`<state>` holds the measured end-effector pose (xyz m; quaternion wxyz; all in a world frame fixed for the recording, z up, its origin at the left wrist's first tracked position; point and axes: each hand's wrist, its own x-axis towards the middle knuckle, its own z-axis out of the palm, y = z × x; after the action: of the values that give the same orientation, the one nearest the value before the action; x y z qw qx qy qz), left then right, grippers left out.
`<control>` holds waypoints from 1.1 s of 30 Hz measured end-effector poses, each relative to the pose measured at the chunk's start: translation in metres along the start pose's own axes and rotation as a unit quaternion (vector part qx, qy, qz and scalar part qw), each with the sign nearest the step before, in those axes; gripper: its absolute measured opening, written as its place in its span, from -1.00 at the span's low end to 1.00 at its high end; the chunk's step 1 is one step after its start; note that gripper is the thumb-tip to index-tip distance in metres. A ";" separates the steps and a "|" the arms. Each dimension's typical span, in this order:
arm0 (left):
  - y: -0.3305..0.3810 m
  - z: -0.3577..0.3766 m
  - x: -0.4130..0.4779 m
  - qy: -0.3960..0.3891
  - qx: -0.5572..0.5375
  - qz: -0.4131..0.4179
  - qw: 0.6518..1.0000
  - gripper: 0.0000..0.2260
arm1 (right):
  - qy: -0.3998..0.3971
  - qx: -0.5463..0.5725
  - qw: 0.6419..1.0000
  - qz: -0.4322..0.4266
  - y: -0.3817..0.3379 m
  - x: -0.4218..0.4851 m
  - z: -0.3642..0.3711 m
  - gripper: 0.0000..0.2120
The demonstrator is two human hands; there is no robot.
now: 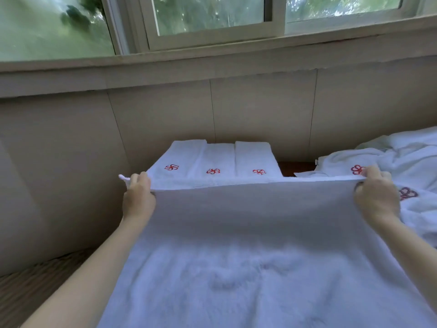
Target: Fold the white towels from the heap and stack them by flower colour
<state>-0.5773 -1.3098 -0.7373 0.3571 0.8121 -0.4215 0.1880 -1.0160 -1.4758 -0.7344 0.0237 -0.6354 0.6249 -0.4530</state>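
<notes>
Towel [255, 233] stretched mid-frame, left hand [139, 197] and right hand [376, 197] each gripping a top corner | flower unseen, probably hidden | risk: wrong stack, or edge knocking folded stacks [214, 162] | heap [406, 162] at right.

You hold a plain white towel [255, 233]. The three folded white towels [214, 160] beyond it each show a red flower [213, 171]. The white heap [402, 162] shows a red flower and a darker purplish one [408, 193].

Sliding window [212, 17] along top, green foliage blurred behind glass; beige panelled wall [165, 119] below sill; woven brown floor [35, 287] lower left; soft daylight.
</notes>
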 end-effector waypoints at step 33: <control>0.241 0.060 -0.216 -0.420 0.034 0.176 0.890 -0.54 | -0.151 -0.011 0.981 0.118 0.056 -0.135 -0.079 -0.77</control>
<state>-0.8979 -1.3288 -0.8070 0.0803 0.7395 -0.6614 -0.0966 -1.0816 -1.3351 -0.7953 0.1641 -0.6181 0.6899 -0.3392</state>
